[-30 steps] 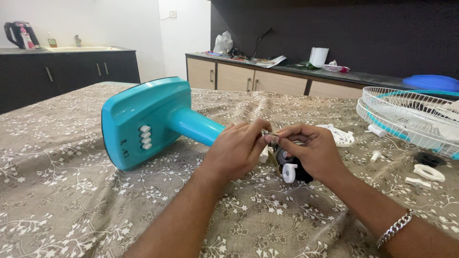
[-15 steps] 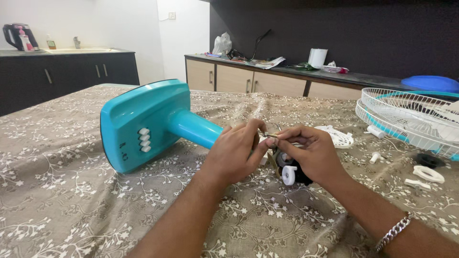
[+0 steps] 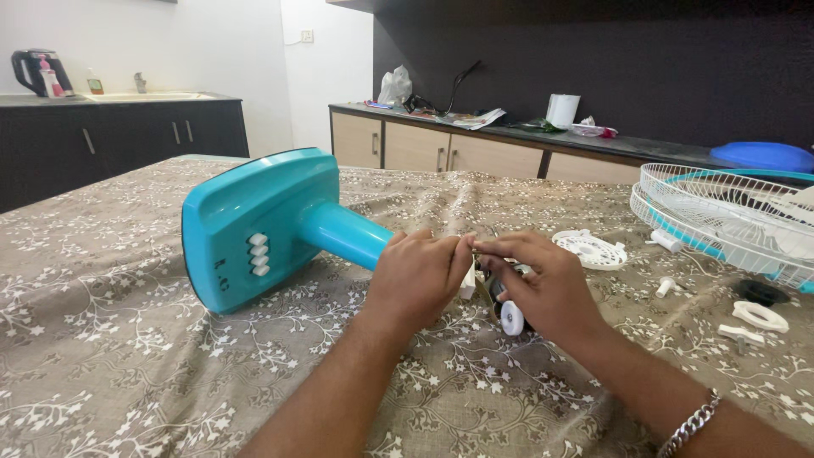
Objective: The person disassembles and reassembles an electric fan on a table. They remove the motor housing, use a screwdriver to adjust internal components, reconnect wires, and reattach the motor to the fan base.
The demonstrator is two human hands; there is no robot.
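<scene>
A teal fan base with its stem (image 3: 263,225) lies on its side on the table, white push buttons facing me. At the stem's end sits the dark fan motor with a white knob (image 3: 511,318). My left hand (image 3: 420,276) and my right hand (image 3: 543,284) meet just above the motor, fingertips pinched together on something small that I cannot make out. My right hand also rests against the motor body. Most of the motor is hidden behind both hands.
A white wire fan guard with a teal rim (image 3: 729,220) lies at the right. Loose white parts are scattered near it: a round disc (image 3: 589,248), a ring (image 3: 761,315), small pegs (image 3: 666,287) and a black cap (image 3: 761,292). A floral cloth (image 3: 127,356) covers the table.
Both hands stay pinched together over the motor, with only slight finger shifts. The view has drifted a little.
</scene>
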